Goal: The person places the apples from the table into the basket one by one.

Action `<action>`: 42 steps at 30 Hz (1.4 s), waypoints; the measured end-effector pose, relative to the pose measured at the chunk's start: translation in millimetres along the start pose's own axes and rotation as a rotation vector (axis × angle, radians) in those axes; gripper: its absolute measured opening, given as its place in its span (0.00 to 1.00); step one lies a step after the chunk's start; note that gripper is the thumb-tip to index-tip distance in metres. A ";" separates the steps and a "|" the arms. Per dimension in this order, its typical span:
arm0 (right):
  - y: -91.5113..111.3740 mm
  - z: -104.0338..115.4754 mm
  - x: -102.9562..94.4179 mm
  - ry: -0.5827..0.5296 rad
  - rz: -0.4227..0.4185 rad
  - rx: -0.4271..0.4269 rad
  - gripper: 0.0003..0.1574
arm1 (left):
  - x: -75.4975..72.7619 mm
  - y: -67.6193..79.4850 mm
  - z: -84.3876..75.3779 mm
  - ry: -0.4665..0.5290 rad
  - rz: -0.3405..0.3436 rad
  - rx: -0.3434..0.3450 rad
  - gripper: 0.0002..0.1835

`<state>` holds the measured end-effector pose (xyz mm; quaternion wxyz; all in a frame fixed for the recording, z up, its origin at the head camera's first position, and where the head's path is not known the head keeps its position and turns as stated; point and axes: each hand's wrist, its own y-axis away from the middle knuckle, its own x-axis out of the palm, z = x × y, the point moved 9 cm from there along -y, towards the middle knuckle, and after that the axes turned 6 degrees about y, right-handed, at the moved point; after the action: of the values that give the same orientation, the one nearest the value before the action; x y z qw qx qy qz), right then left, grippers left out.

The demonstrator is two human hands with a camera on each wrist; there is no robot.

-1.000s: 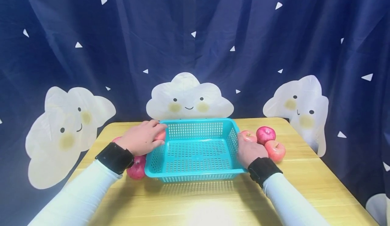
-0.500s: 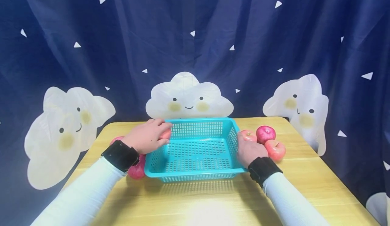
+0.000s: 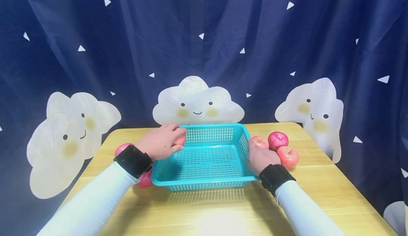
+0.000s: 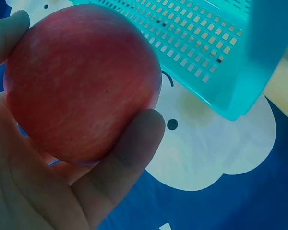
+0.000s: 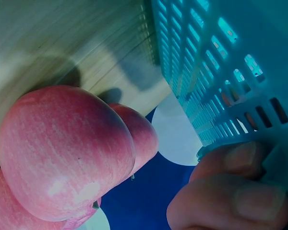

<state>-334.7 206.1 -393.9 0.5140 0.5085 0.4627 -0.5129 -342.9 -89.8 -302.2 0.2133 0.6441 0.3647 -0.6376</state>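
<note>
text: none legible | labels: none | brands: none | numbers: none | signs: none, all views

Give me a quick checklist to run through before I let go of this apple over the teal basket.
1. Apple secure: ok, the left hand has fingers and thumb round it.
2. Basket steadied: ok, the right hand grips its right side.
3. Basket open side up: ok.
4. Apple over the basket's middle: not ok, the head view shows it toward the far left corner.
5. Apple's height above the basket floor: cannot tell from these views.
6. Large apple on the right apart from the basket: ok, the right wrist view shows a gap.
</note>
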 end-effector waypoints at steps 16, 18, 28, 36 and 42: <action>2.9 4.6 -4.2 0.001 -0.021 -0.011 0.43 | 5.1 -12.4 -16.4 0.007 -0.001 0.051 0.29; 2.7 4.3 -3.7 -0.003 -0.023 -0.012 0.42 | 5.6 -14.1 -19.3 0.005 0.000 0.058 0.28; 4.4 2.5 0.1 -0.028 -0.019 -0.003 0.43 | 12.9 -23.5 -28.4 0.022 0.023 0.085 0.28; 4.9 0.6 0.5 -0.019 -0.003 0.007 0.43 | 15.0 -33.4 -35.8 0.032 0.021 0.098 0.27; 3.0 0.7 -0.7 0.001 -0.014 0.008 0.44 | 16.4 -39.6 -42.3 0.035 0.013 0.132 0.24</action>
<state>-331.8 205.3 -393.0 0.5080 0.5076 0.4644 -0.5183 -345.4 -29.8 -306.6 0.1681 0.6703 0.3213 -0.6475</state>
